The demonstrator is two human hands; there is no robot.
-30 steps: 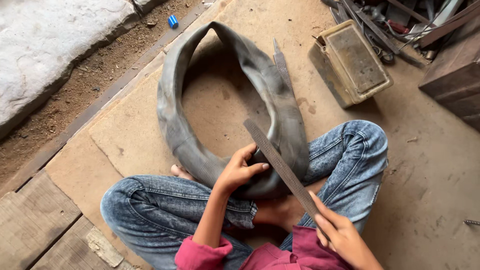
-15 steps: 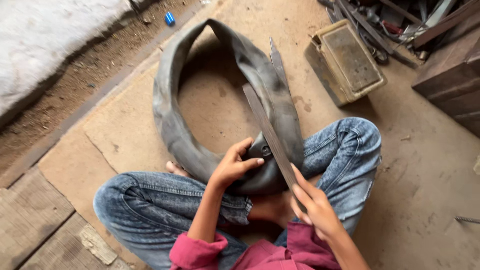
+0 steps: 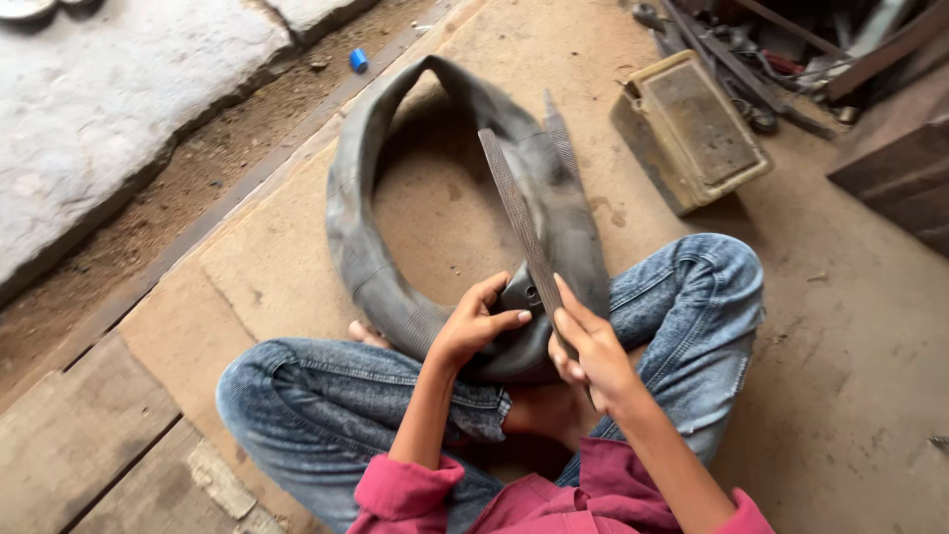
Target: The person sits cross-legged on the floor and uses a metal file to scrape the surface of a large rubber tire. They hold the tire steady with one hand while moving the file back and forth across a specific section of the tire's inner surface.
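Note:
I sit cross-legged in blue jeans on a flat board floor. A limp grey rubber inner tube (image 3: 368, 259) lies in a loop in front of me, its near part resting on my lap. My left hand (image 3: 473, 324) presses down on the tube near its valve. My right hand (image 3: 585, 344) grips the near end of a long flat metal file (image 3: 518, 216), which lies along the tube and points away from me.
A worn yellowish rectangular container (image 3: 692, 129) sits at the right beyond my knee. Metal rods and scrap (image 3: 781, 49) pile up at the top right. A pale stone slab (image 3: 109, 109) and a small blue cap (image 3: 358, 60) lie at the upper left.
The file has swung from pointing up-left across my knee to lying along the tube, pushed forward. My right hand moved in toward my left hand.

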